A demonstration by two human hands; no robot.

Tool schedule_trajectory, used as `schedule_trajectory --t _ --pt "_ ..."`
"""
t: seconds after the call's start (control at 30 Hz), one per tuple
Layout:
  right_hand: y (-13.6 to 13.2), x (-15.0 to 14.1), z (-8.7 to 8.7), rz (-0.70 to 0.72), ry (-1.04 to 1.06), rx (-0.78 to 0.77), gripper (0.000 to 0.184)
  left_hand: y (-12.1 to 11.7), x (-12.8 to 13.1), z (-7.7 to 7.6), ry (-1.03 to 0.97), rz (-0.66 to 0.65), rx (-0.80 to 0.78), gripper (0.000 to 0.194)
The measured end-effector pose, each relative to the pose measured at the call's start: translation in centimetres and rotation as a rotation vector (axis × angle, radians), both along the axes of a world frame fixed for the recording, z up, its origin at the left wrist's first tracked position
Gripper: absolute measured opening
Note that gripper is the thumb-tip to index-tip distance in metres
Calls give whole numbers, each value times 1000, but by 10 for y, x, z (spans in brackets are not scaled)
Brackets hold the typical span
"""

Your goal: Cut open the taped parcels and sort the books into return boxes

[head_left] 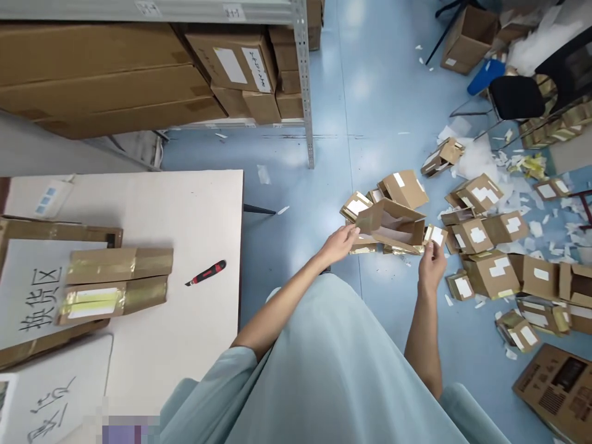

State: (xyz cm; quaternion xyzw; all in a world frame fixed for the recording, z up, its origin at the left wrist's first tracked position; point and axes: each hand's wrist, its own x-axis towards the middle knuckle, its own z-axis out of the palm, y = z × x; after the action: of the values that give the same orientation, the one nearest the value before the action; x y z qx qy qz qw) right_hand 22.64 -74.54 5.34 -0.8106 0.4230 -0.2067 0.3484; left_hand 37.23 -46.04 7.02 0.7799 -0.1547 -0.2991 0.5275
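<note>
An opened cardboard box (pixel 398 229) is between my two hands, its flaps spread and its pale inside facing up. My left hand (pixel 340 245) closes its fingertips on the edge of the box's left side. At the right end, my right hand (pixel 432 266) pinches a cardboard flap with a white label (pixel 436 235), thumb on top. Just beyond the held box, other brown boxes (pixel 403 188) lie on the floor. A red and black utility knife (pixel 206 273) rests on the table to my left, out of both hands.
On the white table (pixel 194 209) are two taped long cartons (pixel 120 265) and sheets with handwriting. A metal shelf (pixel 303 80) with large cartons stands ahead. Several emptied boxes (pixel 490 271) and paper scraps litter the floor at right, near a black chair (pixel 517 97).
</note>
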Motion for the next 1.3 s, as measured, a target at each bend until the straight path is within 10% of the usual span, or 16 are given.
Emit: schedule_trajectory --t 0.13,0.3,0.63,1.03,1.3 --pt "-7 19 -14 3 56 28 89 13 -4 -13 98 21 -8 51" --pt "62 86 -39 384 193 230 93 80 -18 -29 243 285 3 46" --pt "318 198 -45 1279 290 279 77 250 -83 -11 227 996 -181 62" --pt "638 189 -26 1905 274 180 52 442 -205 -11 103 1657 -295 49" --pt "779 196 -32 2126 233 131 40 527 -196 -23 205 1956 -156 36"
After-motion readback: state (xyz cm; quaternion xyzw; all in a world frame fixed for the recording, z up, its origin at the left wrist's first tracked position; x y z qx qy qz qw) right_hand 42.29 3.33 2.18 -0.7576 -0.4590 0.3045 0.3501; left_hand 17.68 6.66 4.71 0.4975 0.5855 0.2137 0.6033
